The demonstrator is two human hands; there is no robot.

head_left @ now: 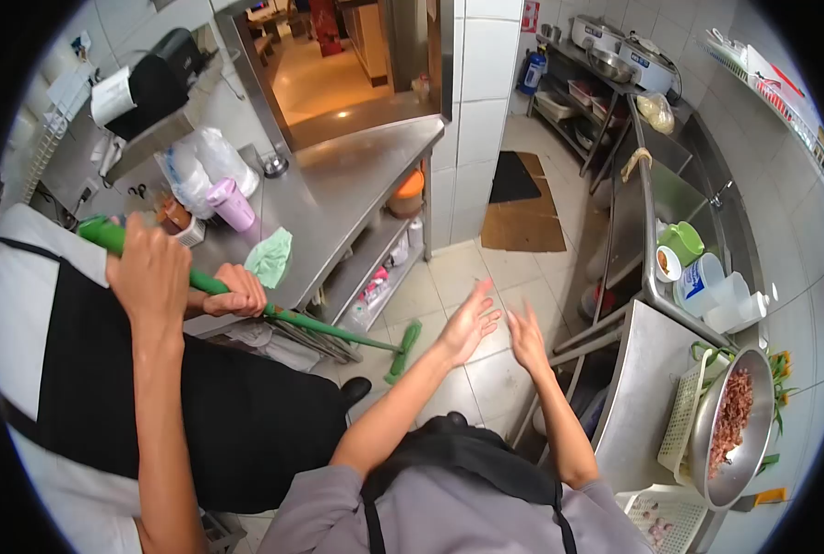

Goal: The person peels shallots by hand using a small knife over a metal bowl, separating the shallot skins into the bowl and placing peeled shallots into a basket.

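Both of my hands are held out in front of me over the tiled floor (495, 383), a small gap between them. My left hand (470, 325) has its fingers stretched and apart, the palm turned inward, with nothing in it. Facing it, my right hand (526, 340) is also open and bare, its fingertips a little blurred. To my left a person in a black apron (236, 415) grips a green broom (329, 331) with both hands. The broom's green head (402, 353) rests on the floor, beyond my left hand.
On the left counter (338, 198) are a purple cup (231, 205) and a green cloth (270, 258). At right, a metal bowl (756, 434) of reddish pieces stands by a steel sink (656, 268) holding plastic containers. Cardboard (523, 226) lies on the floor ahead.
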